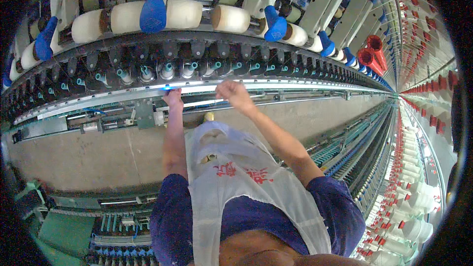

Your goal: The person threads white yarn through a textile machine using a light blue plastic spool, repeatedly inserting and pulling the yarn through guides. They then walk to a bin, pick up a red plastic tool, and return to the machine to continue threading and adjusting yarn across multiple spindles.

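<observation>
Head view: I stand facing a long spinning frame. Both of my arms are raised and extended toward its metal rail (276, 88), which runs across the picture from left to right.

My left hand (173, 98) is at the rail, just below a small blue light (167, 87). Its fingers are curled in and bunched together. I cannot tell whether they pinch anything, because the hand is small and seen from behind.

My right hand (235, 93) is near the same rail, a little to the right of the left hand and apart from it. It is loosely closed into a fist. No held item can be made out.

Just above both hands sits a row of teal spindle tips (189, 68). Above that row lie cream yarn packages (182, 14), separated by blue arm caps (153, 11).

A white apron (231, 167) hangs in front of my dark blue shirt (340, 207). Further frames with white bobbins (414, 202) run along the right side.
</observation>
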`<state>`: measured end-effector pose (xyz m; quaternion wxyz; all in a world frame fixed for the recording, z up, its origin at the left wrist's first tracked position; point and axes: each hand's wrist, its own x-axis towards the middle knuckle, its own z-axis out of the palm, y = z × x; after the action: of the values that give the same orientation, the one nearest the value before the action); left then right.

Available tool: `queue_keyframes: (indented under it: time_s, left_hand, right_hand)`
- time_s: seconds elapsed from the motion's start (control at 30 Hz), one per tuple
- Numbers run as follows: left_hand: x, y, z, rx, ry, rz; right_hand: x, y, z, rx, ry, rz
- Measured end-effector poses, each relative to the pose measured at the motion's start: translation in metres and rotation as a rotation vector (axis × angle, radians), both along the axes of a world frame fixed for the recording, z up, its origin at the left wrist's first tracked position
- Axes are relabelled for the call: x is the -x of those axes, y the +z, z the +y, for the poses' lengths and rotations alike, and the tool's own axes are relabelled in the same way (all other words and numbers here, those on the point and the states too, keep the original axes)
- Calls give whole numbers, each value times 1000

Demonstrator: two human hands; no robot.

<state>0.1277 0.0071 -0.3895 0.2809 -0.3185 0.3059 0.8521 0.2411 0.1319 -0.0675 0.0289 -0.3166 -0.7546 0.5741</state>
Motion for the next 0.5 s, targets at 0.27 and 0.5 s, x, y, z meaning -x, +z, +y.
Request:
queue_keyframes:
  time_s: [0.27, 0.5]
  left_hand:
    - [-40, 262, 30, -361, -1186, 969]
    - [24, 332, 93, 124, -940, 1008]
  right_hand:
    - [37, 243, 59, -1565, 246, -413]
    - [103, 202, 94, -1489, 316, 151]
